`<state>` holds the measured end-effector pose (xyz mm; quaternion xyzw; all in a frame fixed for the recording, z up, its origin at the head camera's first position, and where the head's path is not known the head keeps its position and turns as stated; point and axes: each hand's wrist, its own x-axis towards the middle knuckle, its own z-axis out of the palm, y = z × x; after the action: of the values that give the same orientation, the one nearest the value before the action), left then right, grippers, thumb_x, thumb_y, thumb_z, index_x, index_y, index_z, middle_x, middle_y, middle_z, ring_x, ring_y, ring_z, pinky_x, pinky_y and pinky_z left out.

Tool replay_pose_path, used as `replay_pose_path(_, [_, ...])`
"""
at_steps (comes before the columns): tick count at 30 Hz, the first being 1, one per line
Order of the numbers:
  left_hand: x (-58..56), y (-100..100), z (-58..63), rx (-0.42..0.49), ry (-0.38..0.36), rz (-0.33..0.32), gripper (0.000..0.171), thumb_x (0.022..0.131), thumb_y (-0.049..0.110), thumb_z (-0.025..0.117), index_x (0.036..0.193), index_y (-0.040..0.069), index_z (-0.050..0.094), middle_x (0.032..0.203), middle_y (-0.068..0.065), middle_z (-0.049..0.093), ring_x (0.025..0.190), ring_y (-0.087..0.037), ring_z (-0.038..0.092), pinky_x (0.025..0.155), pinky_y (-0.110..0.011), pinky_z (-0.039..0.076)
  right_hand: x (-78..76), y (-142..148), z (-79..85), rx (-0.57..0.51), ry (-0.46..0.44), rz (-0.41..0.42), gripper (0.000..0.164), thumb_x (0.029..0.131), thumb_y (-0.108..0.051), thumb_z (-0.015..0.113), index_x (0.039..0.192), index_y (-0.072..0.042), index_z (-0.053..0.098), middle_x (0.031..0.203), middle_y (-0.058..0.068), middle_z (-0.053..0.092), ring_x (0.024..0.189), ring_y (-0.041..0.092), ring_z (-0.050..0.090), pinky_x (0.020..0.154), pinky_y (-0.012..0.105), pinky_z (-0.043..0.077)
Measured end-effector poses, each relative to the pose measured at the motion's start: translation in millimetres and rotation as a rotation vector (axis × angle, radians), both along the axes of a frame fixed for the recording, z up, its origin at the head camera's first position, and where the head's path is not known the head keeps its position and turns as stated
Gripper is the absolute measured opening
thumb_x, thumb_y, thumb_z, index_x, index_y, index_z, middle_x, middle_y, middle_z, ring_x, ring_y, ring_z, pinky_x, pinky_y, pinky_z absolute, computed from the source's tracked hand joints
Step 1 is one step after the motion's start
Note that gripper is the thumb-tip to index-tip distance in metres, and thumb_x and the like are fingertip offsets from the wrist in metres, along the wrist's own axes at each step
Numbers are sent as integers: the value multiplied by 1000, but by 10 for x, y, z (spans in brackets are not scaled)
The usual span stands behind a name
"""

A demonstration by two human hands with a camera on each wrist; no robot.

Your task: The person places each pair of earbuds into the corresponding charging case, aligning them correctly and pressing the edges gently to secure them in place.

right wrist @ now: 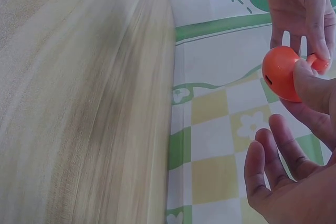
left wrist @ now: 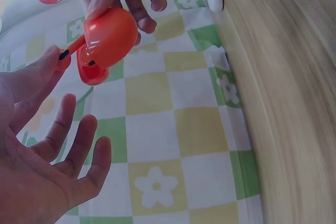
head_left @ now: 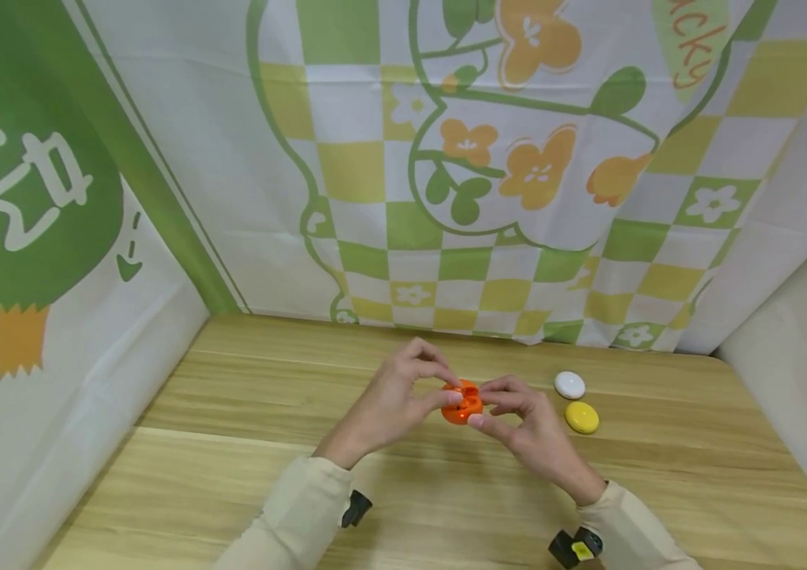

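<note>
An orange earbud case (head_left: 465,413) stands with its lid raised above the table, between both hands. My right hand (head_left: 538,435) holds it, thumb on the near side and fingers behind. In the right wrist view the rounded orange shell of the case (right wrist: 279,72) shows a small dark slot. My left hand (head_left: 392,400) pinches an orange earbud (left wrist: 76,45) between thumb and index finger, its stem pointing toward the case. The other fingers of the left hand are spread away from it. In the left wrist view the earbud overlaps the open case.
To the right of the right hand lie a white round case (head_left: 570,385) and a yellow round case (head_left: 582,417) on the wooden table (head_left: 232,475). A patterned cloth (head_left: 346,174) hangs along the back edge, with further cloth walls at both sides.
</note>
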<state>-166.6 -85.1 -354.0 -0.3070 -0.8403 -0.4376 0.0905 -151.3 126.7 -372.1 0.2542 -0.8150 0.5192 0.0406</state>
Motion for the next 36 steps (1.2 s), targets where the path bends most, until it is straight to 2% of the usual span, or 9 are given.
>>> replay_pose_path(10, [1, 62, 24, -90, -11, 1, 10, 82, 28, 72, 88, 20, 75, 105, 6, 50, 99, -13, 45, 85, -34, 40, -3, 9, -14, 9, 23, 19, 24, 79, -1, 73, 102, 3, 70, 104, 10, 61, 99, 26, 57, 77, 44, 52])
replay_pose_path(18, [9, 98, 39, -114, -29, 20, 10, 82, 28, 72, 86, 20, 76, 107, 6, 49, 103, -15, 42, 87, -36, 39, 1, 6, -8, 7, 33, 31, 24, 78, 0, 73, 102, 3, 70, 104, 10, 61, 99, 27, 56, 77, 43, 52])
replay_pose_path(26, [12, 134, 42, -102, 15, 44, 10, 80, 26, 74, 85, 17, 76, 106, 3, 51, 100, -17, 45, 85, -35, 39, -3, 6, -6, 6, 30, 21, 24, 78, 1, 73, 103, 4, 70, 103, 10, 62, 99, 27, 57, 77, 41, 52])
replay_pose_path(30, [13, 153, 39, -90, 20, 48, 9, 80, 24, 75, 84, 15, 76, 105, 3, 52, 100, -18, 45, 85, -36, 39, -33, 24, -82, -3, 39, 30, 25, 79, -1, 72, 104, 2, 70, 104, 8, 61, 99, 26, 57, 77, 41, 52])
replay_pose_path(36, [8, 159, 28, -63, -8, 46, 8, 82, 23, 73, 83, 16, 76, 106, 2, 52, 101, -18, 45, 86, -37, 40, -126, 78, -270, -16, 48, 34, 27, 81, -11, 73, 107, -8, 71, 106, 0, 61, 101, 20, 56, 78, 37, 51])
